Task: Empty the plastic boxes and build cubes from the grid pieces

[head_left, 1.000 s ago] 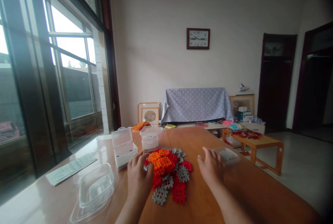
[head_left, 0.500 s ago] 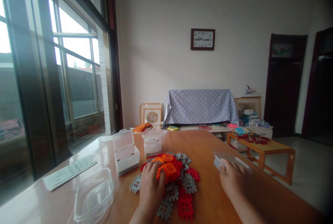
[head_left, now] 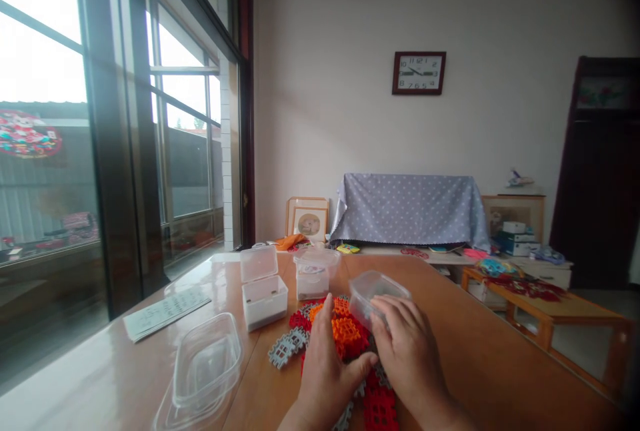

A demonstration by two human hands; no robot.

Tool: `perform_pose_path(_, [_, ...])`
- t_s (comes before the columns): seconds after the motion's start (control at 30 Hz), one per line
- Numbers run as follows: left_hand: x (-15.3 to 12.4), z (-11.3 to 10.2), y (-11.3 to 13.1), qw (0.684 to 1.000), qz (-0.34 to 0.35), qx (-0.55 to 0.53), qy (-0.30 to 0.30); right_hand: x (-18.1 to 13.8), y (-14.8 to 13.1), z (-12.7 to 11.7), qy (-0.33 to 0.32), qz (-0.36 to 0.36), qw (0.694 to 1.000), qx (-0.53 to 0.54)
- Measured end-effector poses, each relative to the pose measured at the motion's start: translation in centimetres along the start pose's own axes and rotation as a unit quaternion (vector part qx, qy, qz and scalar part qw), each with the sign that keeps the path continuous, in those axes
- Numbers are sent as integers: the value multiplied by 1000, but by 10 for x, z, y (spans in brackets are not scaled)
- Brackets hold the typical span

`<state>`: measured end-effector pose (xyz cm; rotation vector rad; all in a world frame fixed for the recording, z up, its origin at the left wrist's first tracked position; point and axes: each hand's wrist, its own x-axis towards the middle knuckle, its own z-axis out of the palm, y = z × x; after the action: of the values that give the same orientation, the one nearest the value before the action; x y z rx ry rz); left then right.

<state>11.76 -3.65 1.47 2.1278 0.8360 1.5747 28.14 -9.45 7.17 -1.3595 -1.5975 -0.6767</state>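
A pile of interlocking plastic building pieces (head_left: pixel 345 334) in red, orange and grey lies on the table in front of me. Over its near left side is my left hand (head_left: pixel 330 371), open, fingers pointing up and thumb stretched out to the right. My right hand (head_left: pixel 407 344) grips the near side of a clear plastic container (head_left: pixel 367 291), tilted beside the far right of the pile. What the container holds cannot be made out. Grey pieces (head_left: pixel 289 347) stick out to the left, and a red piece (head_left: pixel 380 407) lies near my right wrist. My hands cover part of the pile.
On the left stand an open clear tub (head_left: pixel 207 361) and a white box (head_left: pixel 265 304) with its lid up. A lidded clear container (head_left: pixel 313 277) is behind the pile. Written paper sheets (head_left: pixel 167 314) lie by the window side of the wooden table (head_left: pixel 480 357).
My right hand has brought the clear container from the right side in to the pile. My left hand has come off the pieces and opened. The view has turned left.
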Motion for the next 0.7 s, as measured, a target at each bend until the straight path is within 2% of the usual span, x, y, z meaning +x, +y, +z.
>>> perform_pose_path(0.07, [0,1,0,1000,-16,-23,11,3,-22,10,-15,-20,999,32])
perform_pose_path(0.17, [1,1,-2,997,-43,-31,51,0,-38,26,-22,-34,997,70])
perform_pose_path(0.27, [0,2,-8,994,-64,-32,80,-8,-39,38,-24,-40,993,110])
perform_pose_path(0.4, [2,5,-7,989,-91,-92,78,-17,-29,41,-42,-25,981,188])
perform_pose_path(0.47, [6,7,0,974,-133,-170,72,-18,-18,38,-30,45,972,230])
perform_pose_path(0.53, [11,8,9,953,-160,-250,56,-17,-2,37,4,158,952,263])
perform_pose_path(0.63, [18,7,18,930,-154,-333,32,-12,26,38,47,338,889,305])
perform_pose_path(0.7, [21,6,21,919,-147,-367,11,-9,42,39,51,420,843,332])
